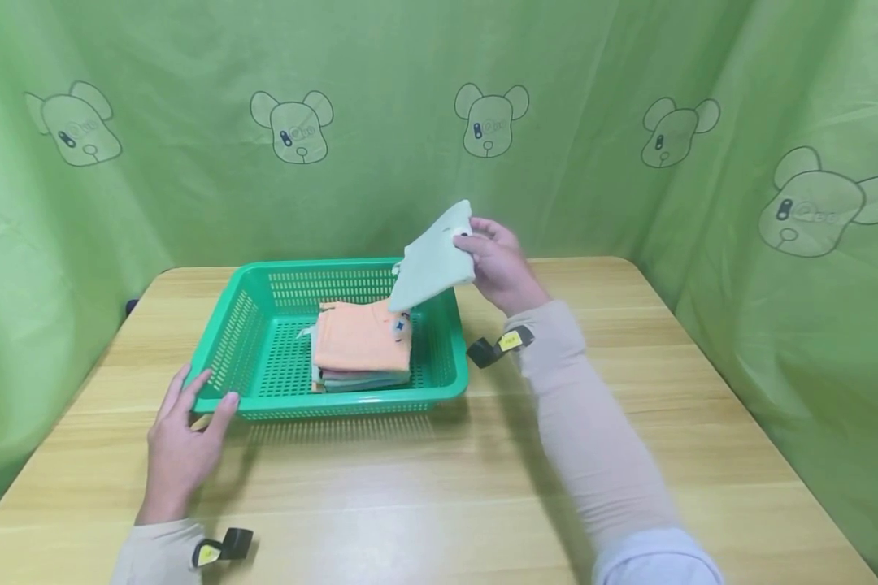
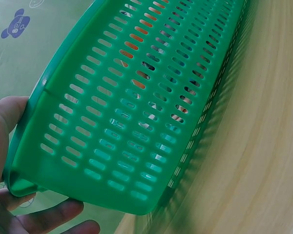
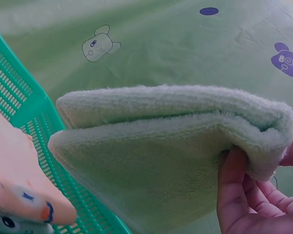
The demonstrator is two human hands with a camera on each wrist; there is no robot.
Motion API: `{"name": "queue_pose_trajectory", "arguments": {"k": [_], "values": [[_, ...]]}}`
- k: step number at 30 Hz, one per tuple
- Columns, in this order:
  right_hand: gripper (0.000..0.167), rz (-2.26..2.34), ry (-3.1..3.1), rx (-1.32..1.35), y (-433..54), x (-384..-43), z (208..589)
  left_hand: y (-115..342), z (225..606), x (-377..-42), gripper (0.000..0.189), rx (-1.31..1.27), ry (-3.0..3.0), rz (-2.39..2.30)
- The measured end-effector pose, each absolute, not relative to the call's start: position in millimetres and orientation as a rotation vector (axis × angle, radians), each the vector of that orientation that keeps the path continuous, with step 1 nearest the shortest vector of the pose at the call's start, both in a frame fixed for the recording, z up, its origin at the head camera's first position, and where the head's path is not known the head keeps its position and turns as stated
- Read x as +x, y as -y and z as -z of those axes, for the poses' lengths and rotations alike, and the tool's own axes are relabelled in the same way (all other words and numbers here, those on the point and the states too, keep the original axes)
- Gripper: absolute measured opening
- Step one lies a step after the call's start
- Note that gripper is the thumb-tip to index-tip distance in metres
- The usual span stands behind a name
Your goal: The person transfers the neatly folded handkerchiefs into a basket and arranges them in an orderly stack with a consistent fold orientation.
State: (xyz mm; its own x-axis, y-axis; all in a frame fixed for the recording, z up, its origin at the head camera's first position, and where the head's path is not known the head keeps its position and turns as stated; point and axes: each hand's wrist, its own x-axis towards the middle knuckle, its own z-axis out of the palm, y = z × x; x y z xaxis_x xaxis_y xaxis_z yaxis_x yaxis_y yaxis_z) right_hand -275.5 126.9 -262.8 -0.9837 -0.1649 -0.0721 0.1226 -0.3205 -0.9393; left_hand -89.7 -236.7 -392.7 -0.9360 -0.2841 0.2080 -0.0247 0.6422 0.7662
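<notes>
My right hand (image 1: 499, 264) pinches a folded pale mint towel (image 1: 433, 258) by its right edge, holding it tilted above the right side of a green plastic basket (image 1: 351, 398). In the right wrist view the towel (image 3: 151, 151) shows thick fluffy layers, with fingers (image 3: 233, 187) against its fold. Inside the basket lies a stack of folded towels, a peach towel (image 1: 362, 337) with a small printed face on top and other colours beneath. At the basket's near left corner, my left hand (image 1: 183, 447) grips the rim, thumb on one side of the corner and fingers on the other.
The basket stands on a wooden table (image 1: 410, 487), towards its back edge. Green curtains (image 1: 388, 179) with bear-head prints hang behind and at both sides. Each wrist wears a black strap (image 1: 512, 340) with a yellow label.
</notes>
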Motion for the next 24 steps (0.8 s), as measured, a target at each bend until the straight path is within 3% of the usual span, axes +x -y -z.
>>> {"name": "queue_pose_trajectory", "arguments": {"k": [24], "values": [[0.051,2.422,-1.619,-0.107,-77,-272,294,237,393,-89,0.062,0.227,2.538,1.186]]}}
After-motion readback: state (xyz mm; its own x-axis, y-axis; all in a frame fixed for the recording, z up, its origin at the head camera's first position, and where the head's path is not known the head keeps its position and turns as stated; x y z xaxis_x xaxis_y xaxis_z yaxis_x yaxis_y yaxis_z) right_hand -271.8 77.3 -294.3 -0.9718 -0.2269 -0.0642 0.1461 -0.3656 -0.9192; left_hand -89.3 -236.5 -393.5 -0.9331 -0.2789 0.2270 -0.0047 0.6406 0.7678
